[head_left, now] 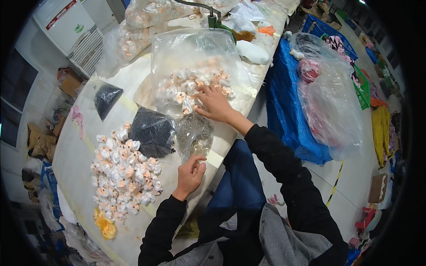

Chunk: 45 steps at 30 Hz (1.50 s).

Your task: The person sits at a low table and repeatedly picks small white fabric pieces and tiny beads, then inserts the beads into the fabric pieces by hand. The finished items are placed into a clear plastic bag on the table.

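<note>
My right hand (pixel 216 103) reaches over a large clear plastic bag (pixel 191 48) on the table. Its fingers are spread at the near side of a heap of small white-and-peach wrapped pieces (pixel 179 86); I see nothing gripped in it. Just below lies a clear bag of small greyish pieces (pixel 194 131). My left hand (pixel 191 176) is beside that bag's near end, at the table's edge. Its fingers are loosely bent, thumb and forefinger apart, with nothing visible between them. Left of the greyish bag lies a clear bag of black grains (pixel 153 131).
A big pile of similar wrapped pieces (pixel 126 175) covers the table's left, with a yellow clump (pixel 104 224) below it. A smaller black bag (pixel 107 100) lies farther left. Filled bags (pixel 142 22) and a green metal fixture (pixel 214 21) are at the back. Blue sheeting (pixel 284 102) stands right.
</note>
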Each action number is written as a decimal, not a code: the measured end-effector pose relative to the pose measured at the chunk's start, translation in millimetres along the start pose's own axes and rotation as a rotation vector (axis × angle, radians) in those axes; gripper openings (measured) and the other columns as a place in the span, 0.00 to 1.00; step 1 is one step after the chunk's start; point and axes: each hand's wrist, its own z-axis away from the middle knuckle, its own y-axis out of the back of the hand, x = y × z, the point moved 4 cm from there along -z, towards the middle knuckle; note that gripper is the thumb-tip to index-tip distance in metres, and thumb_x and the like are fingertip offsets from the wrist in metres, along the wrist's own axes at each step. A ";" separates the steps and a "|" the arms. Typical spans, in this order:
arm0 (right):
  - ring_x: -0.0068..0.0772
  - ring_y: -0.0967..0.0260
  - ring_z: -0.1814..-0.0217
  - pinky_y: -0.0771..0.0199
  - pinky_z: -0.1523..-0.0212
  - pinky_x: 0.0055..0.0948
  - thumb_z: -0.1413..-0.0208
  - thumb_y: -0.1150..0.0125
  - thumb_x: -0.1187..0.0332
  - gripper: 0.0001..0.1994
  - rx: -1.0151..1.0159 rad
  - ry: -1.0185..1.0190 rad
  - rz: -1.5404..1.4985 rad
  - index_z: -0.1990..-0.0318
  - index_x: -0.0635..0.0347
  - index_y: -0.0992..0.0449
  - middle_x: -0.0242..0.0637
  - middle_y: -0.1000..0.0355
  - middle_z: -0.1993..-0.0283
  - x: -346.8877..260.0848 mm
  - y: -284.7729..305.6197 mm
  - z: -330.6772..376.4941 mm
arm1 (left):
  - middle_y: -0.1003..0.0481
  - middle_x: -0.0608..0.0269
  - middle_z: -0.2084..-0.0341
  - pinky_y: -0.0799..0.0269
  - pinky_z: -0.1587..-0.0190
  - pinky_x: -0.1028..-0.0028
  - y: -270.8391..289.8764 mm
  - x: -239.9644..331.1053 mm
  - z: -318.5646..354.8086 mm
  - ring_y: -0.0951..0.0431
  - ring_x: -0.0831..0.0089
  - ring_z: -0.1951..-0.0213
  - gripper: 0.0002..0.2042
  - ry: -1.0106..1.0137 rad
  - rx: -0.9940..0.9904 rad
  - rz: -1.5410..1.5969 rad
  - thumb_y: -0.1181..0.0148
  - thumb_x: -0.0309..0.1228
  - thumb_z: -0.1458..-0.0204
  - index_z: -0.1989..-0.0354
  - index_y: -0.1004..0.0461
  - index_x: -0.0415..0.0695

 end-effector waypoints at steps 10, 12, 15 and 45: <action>0.49 0.28 0.53 0.29 0.54 0.39 0.39 0.36 0.74 0.04 0.317 -0.122 -0.261 0.61 0.60 0.25 0.43 0.26 0.57 -35.2 50.5 19.7 | 0.25 0.70 0.76 0.39 0.74 0.81 -2.1 -37.4 18.8 0.33 0.88 0.78 0.10 0.034 0.067 0.317 0.38 0.29 0.36 0.50 0.21 0.40; 0.48 0.27 0.57 0.28 0.56 0.37 0.38 0.35 0.73 0.04 0.238 -0.171 -0.354 0.60 0.60 0.25 0.42 0.26 0.60 -62.6 58.2 35.1 | 0.23 0.67 0.68 0.39 0.73 0.83 3.8 -37.0 22.7 0.33 0.89 0.77 0.14 0.020 0.144 0.450 0.37 0.30 0.36 0.45 0.24 0.39; 0.44 0.27 0.63 0.27 0.62 0.36 0.42 0.33 0.76 0.05 0.193 -0.179 -0.364 0.60 0.62 0.23 0.41 0.25 0.63 -116.5 52.6 84.9 | 0.24 0.59 0.50 0.41 0.72 0.87 16.4 -27.6 27.9 0.36 0.92 0.76 0.27 0.054 0.111 0.616 0.33 0.32 0.37 0.33 0.36 0.38; 0.36 0.24 0.67 0.25 0.66 0.29 0.42 0.29 0.73 0.08 0.253 -0.572 -0.631 0.57 0.63 0.20 0.40 0.24 0.63 -182.4 -10.4 164.3 | 0.26 0.58 0.44 0.39 0.73 0.86 11.8 -36.2 27.0 0.32 0.94 0.74 0.15 0.047 0.206 0.548 0.41 0.19 0.34 0.41 0.31 0.33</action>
